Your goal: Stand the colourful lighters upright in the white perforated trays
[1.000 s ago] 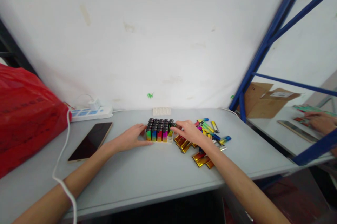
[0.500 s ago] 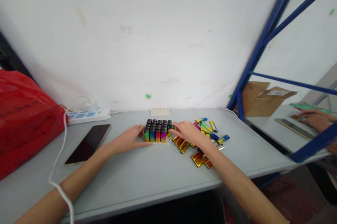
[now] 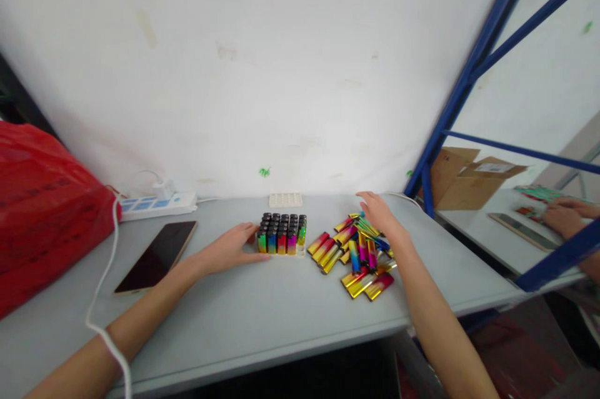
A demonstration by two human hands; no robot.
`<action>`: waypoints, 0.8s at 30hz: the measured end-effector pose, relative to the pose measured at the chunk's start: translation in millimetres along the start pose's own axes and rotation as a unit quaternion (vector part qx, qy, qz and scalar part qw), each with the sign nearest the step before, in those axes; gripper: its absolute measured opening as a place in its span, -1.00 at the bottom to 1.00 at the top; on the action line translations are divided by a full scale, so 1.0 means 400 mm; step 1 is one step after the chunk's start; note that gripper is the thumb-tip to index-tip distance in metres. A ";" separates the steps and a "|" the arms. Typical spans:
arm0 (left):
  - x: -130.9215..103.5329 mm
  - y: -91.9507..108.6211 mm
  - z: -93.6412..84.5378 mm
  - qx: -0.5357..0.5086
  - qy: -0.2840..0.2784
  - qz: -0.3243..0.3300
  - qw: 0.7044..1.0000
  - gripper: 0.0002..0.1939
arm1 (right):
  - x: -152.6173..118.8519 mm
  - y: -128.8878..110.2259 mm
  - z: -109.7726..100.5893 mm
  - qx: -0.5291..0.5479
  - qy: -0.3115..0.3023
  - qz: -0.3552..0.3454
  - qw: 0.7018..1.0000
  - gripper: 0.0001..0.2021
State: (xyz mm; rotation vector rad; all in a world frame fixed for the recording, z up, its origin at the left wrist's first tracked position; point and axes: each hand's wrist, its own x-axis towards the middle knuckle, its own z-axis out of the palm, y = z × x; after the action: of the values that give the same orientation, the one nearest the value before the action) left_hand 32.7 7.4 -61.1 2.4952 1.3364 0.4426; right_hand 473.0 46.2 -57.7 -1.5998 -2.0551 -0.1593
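Observation:
Several colourful lighters with black tops stand upright in rows in a white tray, whose front right corner shows bare. My left hand rests at the tray's left side, thumb and fingers spread apart around that edge. A loose pile of shiny lighters lies on the table to the right of the tray. Over the far right side of the pile is my right hand, its fingers apart and nothing seen in it.
A second white tray lies by the wall. On the left are a phone, a power strip, a white cable and a red bag. Blue frame at right; beyond it, a box and another person's hands.
My right hand has moved right, from the tray's right side to the far side of the pile. One more upright lighter now shows clearly in the right column. My left hand has stayed in place.

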 end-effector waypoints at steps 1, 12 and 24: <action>0.000 0.000 0.000 -0.002 0.002 0.000 1.000 -0.38 | 0.000 0.029 0.003 -0.009 -0.014 0.017 1.000 -0.56; 0.000 -0.009 0.006 -0.002 0.013 0.013 1.000 -0.37 | 0.005 0.060 0.034 0.043 -0.043 0.066 0.996 -0.81; -0.004 0.003 0.002 0.008 0.007 0.005 1.000 -0.39 | 0.014 -0.208 0.029 0.677 0.078 0.170 0.711 -0.53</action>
State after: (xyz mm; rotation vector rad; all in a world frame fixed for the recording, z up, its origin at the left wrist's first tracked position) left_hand 32.9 5.3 -61.6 2.5170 1.3387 0.4539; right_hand 390.9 31.5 -46.6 -0.8329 -1.0402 1.0678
